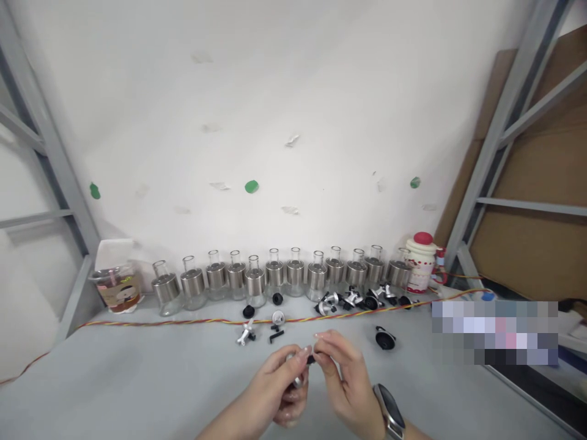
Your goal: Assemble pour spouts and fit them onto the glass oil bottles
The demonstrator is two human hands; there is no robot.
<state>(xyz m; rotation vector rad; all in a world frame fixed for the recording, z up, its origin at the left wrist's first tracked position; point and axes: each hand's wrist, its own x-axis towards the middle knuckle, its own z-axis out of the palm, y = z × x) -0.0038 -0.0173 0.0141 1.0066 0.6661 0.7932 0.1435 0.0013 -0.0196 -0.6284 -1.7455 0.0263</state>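
Observation:
My left hand (277, 385) is closed around a small silver metal part (298, 382), mostly hidden by the fingers. At its upper end sits a small black piece (310, 360), which my right hand (342, 373) pinches between thumb and fingertips. Both hands are close together above the grey table (151, 379). Just beyond them lie a silver winged part (244, 333), a silver cup-shaped part (277, 317) and a black stick-like piece (276, 335). To the right of my right hand rests a round black part (384, 338). A watch (389, 408) is on my right wrist.
Along the wall stand several glass bottles with metal sleeves (254, 282). More silver and black fittings (353, 298) lie before them. A twisted red-yellow wire (183, 322) crosses the table. A plastic tub (120, 290) stands left, a red-topped white bottle (420, 263) right.

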